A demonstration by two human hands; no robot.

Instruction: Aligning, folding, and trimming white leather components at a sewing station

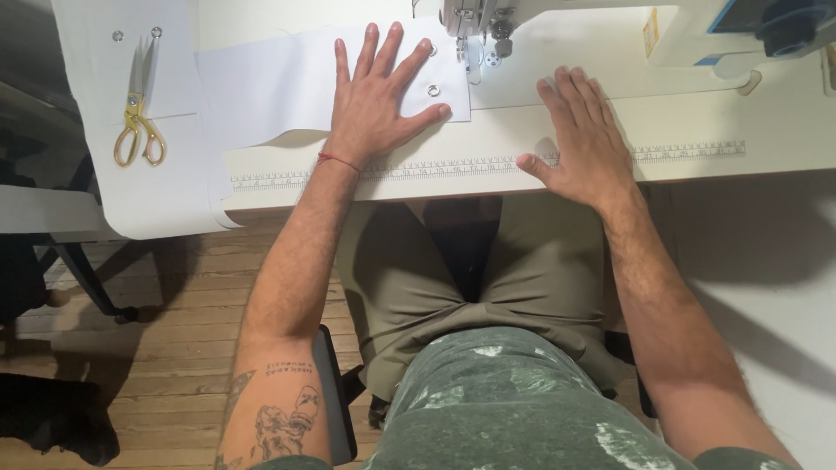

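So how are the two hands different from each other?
The left hand lies on the white fabric with its fingers spread wide; the right hand lies on the bare white table with its fingers close together. The left wrist wears a thin red string; the right wrist is bare. The left hand rests beside the metal eyelets; the right touches the printed ruler. Both lie flat, palm down, holding nothing.

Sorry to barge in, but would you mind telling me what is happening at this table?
A seated person works at a sewing machine. The left hand lies flat, fingers spread, on a white fabric piece with metal eyelets, close to the needle. The right hand rests flat on the white table. Gold scissors lie apart at the left.
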